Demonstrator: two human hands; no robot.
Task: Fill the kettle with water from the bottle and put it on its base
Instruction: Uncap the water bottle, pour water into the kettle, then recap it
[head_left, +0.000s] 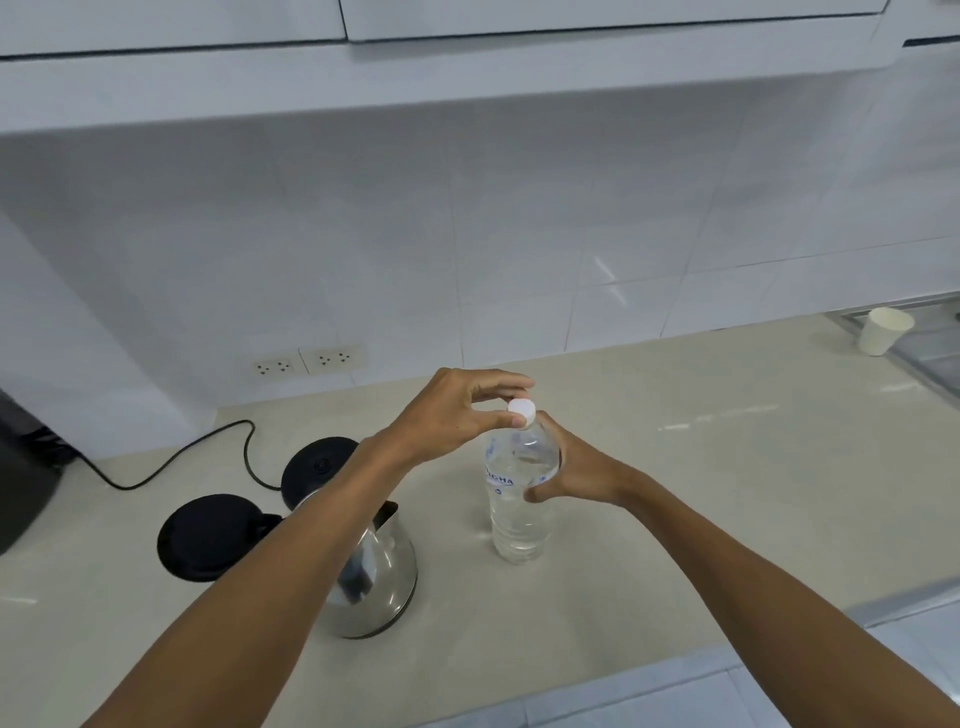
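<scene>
A clear plastic water bottle (519, 525) stands upright on the beige counter (675, 493), holding water. My right hand (576, 473) grips its upper body from the right. My left hand (457, 410) pinches the white cap (522, 412) on the bottle's neck. A steel kettle (384, 571) stands left of the bottle, partly hidden by my left forearm; its black lid (208, 535) hangs open to the left. The round black base (317, 465) lies just behind the kettle, its cord (171, 457) trailing to the left.
Two wall sockets (306, 362) sit on the white tiled wall above the base. A white paper cup (883, 330) stands at the far right by a metal sink edge. A dark appliance (21, 483) stands at the left edge. Cabinets hang overhead.
</scene>
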